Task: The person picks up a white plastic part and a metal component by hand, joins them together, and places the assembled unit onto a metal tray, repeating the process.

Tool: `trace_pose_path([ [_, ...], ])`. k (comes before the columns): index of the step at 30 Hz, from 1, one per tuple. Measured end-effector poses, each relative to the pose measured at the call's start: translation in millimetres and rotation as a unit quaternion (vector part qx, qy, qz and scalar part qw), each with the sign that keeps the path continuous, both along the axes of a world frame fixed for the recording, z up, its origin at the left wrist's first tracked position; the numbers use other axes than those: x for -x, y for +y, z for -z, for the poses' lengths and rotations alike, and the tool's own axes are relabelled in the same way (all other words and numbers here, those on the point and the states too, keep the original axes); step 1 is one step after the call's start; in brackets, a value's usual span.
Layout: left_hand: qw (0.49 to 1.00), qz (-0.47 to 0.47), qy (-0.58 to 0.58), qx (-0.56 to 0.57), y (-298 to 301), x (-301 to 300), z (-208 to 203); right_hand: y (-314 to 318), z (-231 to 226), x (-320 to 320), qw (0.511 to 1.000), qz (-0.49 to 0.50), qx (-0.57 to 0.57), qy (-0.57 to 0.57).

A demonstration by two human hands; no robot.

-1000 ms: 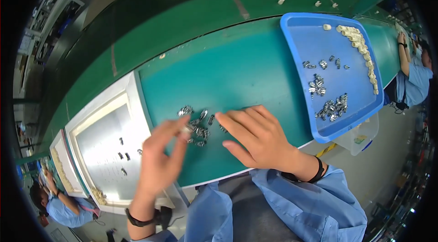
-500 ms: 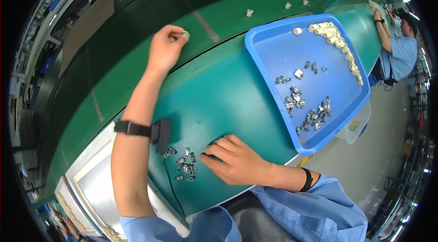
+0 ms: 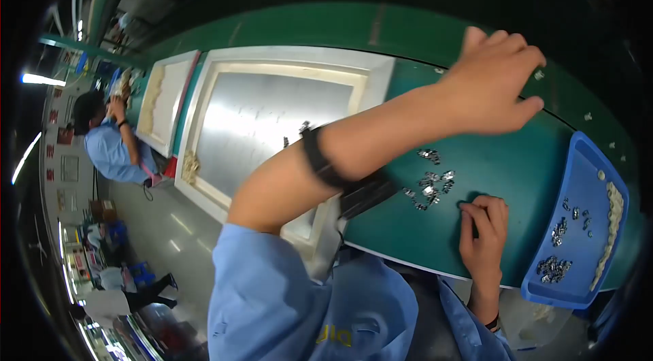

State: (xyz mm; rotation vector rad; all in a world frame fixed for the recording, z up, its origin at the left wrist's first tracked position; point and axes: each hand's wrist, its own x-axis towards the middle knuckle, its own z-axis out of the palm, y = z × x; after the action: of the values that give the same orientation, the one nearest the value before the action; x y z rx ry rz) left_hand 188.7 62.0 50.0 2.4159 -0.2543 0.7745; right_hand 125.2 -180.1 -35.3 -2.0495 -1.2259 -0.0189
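My left hand [image 3: 493, 82] reaches far out over the dark green belt [image 3: 326, 27], fingers spread from the thumb. A small metal part [image 3: 539, 75] lies on the belt right at its fingertips. A black strap [image 3: 317, 157] circles that forearm. My right hand [image 3: 483, 228] rests on the teal table [image 3: 422, 238], fingers curled down, holding nothing I can see. Just left of its fingertips is a loose pile of small metal parts [image 3: 428, 184]. A blue tray [image 3: 592, 157] at the right holds clusters of metal parts and a row of pale pieces.
A white-framed lit panel [image 3: 272, 116] is set in the table to the left, with a second white tray [image 3: 163, 99] of pale pieces beyond it. A person in blue [image 3: 109, 146] works at the far left. More small parts [image 3: 588, 116] lie on the belt.
My head has swung left, so the tray now sits at the right edge. My left hand stays stretched to the belt; the part it pinched now lies beside its fingers. The right hand stays by the pile.
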Motion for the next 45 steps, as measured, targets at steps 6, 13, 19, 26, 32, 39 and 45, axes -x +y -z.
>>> trace_pose_path([
  [6,0.967,-0.244,0.078,0.008,100,245,-66,-6,10,1,0.998,0.035,-0.05,0.009],
  [13,0.744,-0.592,0.192,-0.242,181,496,34,-13,19,2,0.979,0.084,-0.065,0.175],
  [19,0.698,-0.63,0.245,-0.237,206,510,73,-9,12,4,0.981,0.067,-0.071,0.17],
  [26,0.691,-0.635,0.251,-0.238,224,508,87,-14,16,11,0.98,0.075,-0.088,0.161],
  [32,0.82,-0.524,0.115,-0.2,196,473,63,-7,0,9,0.979,0.057,-0.069,0.181],
  [39,0.936,-0.326,0.108,-0.075,47,342,-1,13,-39,23,0.918,-0.036,-0.2,0.34],
  [45,0.985,-0.131,0.099,-0.047,-27,259,-21,-2,-44,19,0.849,-0.124,-0.247,0.45],
])
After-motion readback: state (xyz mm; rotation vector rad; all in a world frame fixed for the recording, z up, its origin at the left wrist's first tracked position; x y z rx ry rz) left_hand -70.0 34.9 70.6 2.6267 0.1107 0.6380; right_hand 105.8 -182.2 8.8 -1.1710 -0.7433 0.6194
